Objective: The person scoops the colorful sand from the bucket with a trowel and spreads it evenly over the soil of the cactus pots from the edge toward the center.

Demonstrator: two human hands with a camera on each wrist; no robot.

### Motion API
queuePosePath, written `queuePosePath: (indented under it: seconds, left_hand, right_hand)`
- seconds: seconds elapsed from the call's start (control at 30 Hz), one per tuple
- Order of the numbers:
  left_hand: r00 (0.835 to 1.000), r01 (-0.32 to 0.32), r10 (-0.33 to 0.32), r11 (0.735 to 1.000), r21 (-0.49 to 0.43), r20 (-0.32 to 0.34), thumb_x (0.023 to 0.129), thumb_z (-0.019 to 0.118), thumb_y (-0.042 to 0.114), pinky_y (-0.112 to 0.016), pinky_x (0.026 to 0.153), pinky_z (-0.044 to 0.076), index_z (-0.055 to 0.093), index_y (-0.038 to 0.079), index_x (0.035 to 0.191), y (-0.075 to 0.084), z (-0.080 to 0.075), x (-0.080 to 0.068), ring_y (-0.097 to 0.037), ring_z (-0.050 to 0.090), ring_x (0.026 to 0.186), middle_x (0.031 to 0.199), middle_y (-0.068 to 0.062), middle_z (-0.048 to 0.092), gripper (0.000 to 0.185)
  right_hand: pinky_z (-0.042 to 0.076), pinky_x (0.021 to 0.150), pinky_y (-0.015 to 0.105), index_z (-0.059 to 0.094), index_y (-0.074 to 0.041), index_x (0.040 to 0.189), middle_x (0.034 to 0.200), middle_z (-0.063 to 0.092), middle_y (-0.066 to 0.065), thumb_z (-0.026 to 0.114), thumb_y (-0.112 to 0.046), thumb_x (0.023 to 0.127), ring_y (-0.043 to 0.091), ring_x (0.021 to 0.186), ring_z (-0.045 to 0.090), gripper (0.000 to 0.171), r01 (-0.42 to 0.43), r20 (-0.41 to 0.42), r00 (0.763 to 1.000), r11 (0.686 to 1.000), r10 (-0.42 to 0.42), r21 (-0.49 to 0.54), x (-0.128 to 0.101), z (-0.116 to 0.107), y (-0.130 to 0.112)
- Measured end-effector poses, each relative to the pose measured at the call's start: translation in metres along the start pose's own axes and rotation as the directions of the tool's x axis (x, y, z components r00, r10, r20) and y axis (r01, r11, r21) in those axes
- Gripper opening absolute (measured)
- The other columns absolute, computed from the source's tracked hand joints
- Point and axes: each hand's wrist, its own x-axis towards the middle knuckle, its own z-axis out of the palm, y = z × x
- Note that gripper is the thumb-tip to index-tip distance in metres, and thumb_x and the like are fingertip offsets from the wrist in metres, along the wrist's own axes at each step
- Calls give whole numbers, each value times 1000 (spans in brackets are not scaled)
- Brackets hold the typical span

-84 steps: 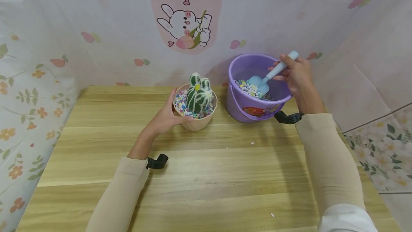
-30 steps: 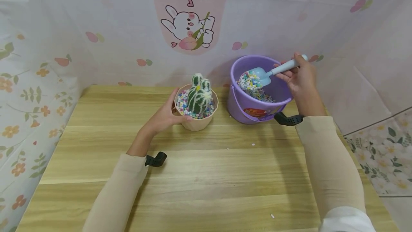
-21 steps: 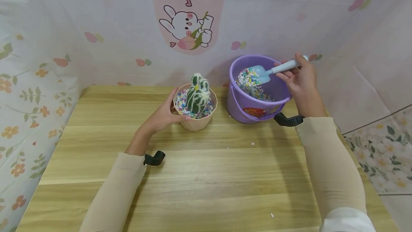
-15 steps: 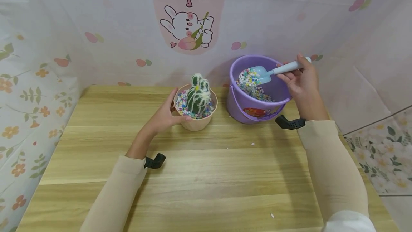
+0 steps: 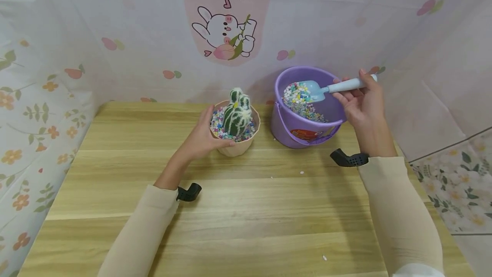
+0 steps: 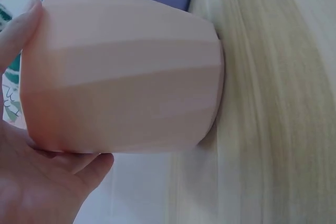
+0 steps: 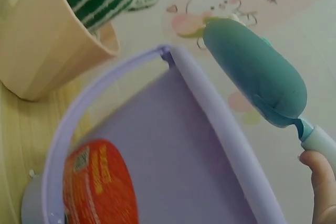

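Observation:
My left hand (image 5: 200,140) grips the pale peach flowerpot (image 5: 235,148), its thumb at the near side and its fingers round the left. A green-and-white cactus (image 5: 236,121) stands in the pot among small coloured stones. The left wrist view shows the faceted pot wall (image 6: 131,72) filling most of the frame. Over the purple bucket (image 5: 282,125), my right hand (image 5: 365,106) holds a light blue scoop (image 5: 347,84) by its handle. Coloured stones lie at the front of its blade. In the right wrist view, the blade's underside (image 7: 257,66) shows above the bucket's rim.
Both containers stand near the back of a wooden table (image 5: 246,225), the bucket right of the pot. A printed cloth (image 5: 146,33) hangs close behind them. The bucket's handle (image 7: 89,98) hangs down on its near side. A few loose stones lie on the table.
The scoop has risen from the stones in the bucket, its blade now flatter. My right hand has shifted right and slightly towards the near edge. My left hand stays on the pot.

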Motion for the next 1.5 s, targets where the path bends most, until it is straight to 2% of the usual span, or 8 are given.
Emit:
queuePosePath:
  seconds: [0.23, 0.4, 0.5, 0.7, 0.93, 1.13, 1.33, 1.5]
  left_hand:
    - [997, 21, -22, 1000, 6, 73, 72, 86, 38, -55, 116, 19, -4, 16, 157, -1, -7, 2, -33, 11, 147, 163, -9, -1, 126]
    - [995, 13, -13, 1000, -2, 95, 73, 85, 38, -55, 116, 18, -6, 16, 157, -5, -9, 5, -31, 9, 148, 163, -7, -3, 125]
    - [995, 7, -7, 1000, -2, 97, 74, 85, 37, -56, 116, 17, -6, 16, 157, -4, -10, 6, -31, 7, 148, 163, -7, -4, 124]
    - [995, 10, -8, 1000, -19, 96, 74, 85, 37, -55, 117, 17, -6, 16, 157, -4, -9, 5, -30, 7, 148, 163, -8, -3, 125]
    - [996, 7, -1, 998, -63, 94, 74, 85, 35, -53, 117, 17, -6, 18, 157, -5, -9, 5, -29, 6, 148, 163, -6, -4, 124]
    - [995, 19, -15, 999, -41, 98, 77, 83, 32, -53, 117, 16, -7, 18, 157, -7, -8, 6, -29, 5, 149, 163, -6, -5, 122]
    - [995, 33, -29, 998, -44, 100, 78, 83, 24, -55, 117, 15, -8, 17, 156, -5, -7, 6, -31, 3, 149, 163, -8, -8, 120]
    - [996, 29, -26, 999, -34, 91, 78, 83, 28, -54, 117, 15, -7, 18, 157, -4, -6, 4, -30, 3, 149, 163, -7, -7, 120]
  right_hand:
    - [42, 96, 59, 43, -26, 127, 110, 52, 19, 69, -9, 90, 46, 110, 61, 48, -16, 27, 999, 1000, 17, -20, -14, 0, 11]
    - [44, 91, 60, 42, -26, 127, 112, 54, 19, 69, -9, 90, 45, 108, 62, 49, -17, 33, 999, 999, 18, -31, -20, 0, 19]
    - [43, 92, 60, 41, -26, 128, 115, 53, 19, 69, -9, 90, 45, 109, 62, 50, -16, 37, 999, 999, 17, -37, -24, 1, 23]
    - [47, 85, 62, 44, -18, 123, 109, 53, 21, 68, -8, 91, 46, 105, 63, 41, -5, 63, 998, 999, 7, -43, -30, 0, 35]
    - [42, 93, 59, 42, -17, 125, 108, 52, 20, 68, -8, 91, 45, 106, 63, 43, 14, 82, 997, 997, -8, -74, -38, -1, 45]
    - [50, 82, 59, 44, -15, 124, 98, 56, 20, 67, -7, 91, 44, 102, 65, 42, 44, 100, 994, 994, -34, -99, -46, 0, 54]
    - [51, 79, 59, 42, -12, 122, 89, 59, 20, 66, -6, 92, 44, 100, 66, 40, 80, 121, 990, 993, -68, -92, -56, -1, 64]
    - [52, 77, 57, 44, -6, 118, 83, 63, 20, 68, -6, 91, 42, 95, 68, 36, 113, 125, 987, 987, -99, -112, -62, -4, 72]
